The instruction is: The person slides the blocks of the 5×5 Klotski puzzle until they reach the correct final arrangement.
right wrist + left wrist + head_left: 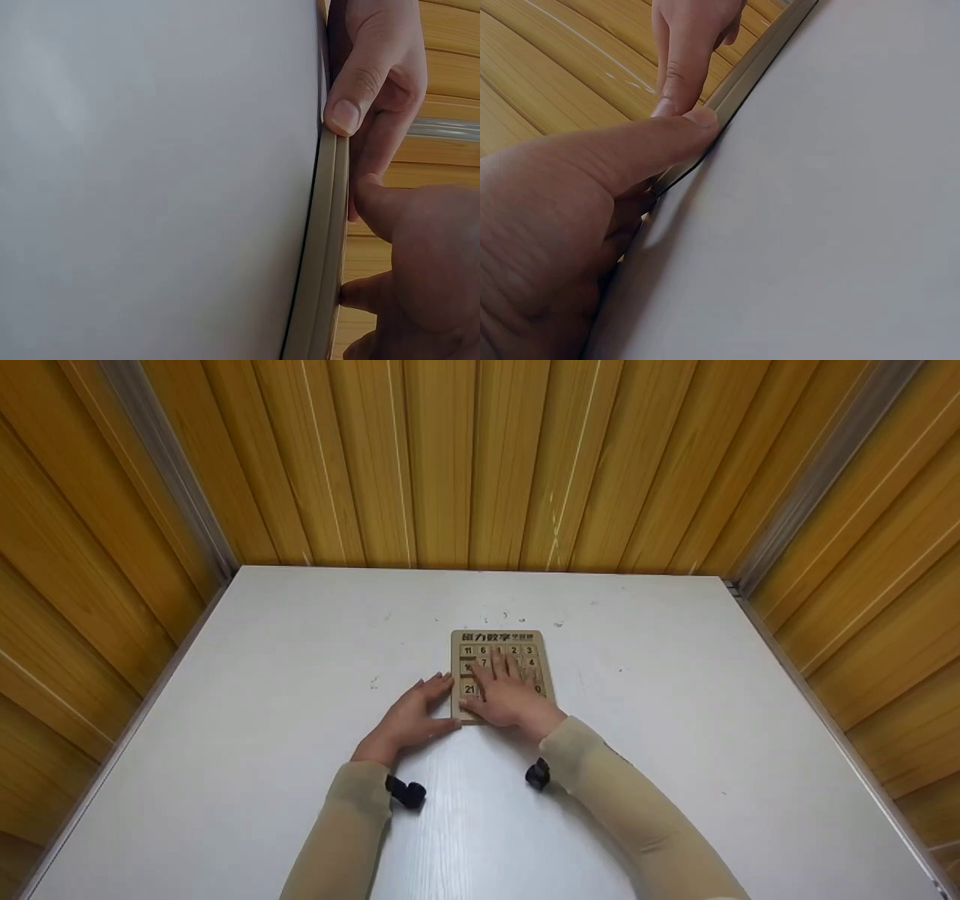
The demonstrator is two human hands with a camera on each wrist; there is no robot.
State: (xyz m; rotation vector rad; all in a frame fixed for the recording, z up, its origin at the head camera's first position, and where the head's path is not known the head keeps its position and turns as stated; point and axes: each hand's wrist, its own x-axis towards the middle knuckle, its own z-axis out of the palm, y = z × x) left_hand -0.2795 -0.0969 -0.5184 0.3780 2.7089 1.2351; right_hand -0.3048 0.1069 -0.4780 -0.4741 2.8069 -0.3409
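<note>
A wooden number slide puzzle (513, 651) lies flat on the white table, with dark printed characters along its far edge. Its top row reads 11, 6, 1, 2, 3. My left hand (412, 714) holds the board's near left corner, the thumb on the front edge and the fingers along the left side. Over the tiles, my right hand (512, 699) lies with spread fingers and hides much of the lower rows. In the right wrist view, the left thumb presses on the side of the puzzle frame (324, 225).
The white table (262, 720) carries small dark marks beyond the puzzle. Wood-patterned panels (480, 465) stand behind it and at both sides. Each wrist wears a small black camera (407, 793).
</note>
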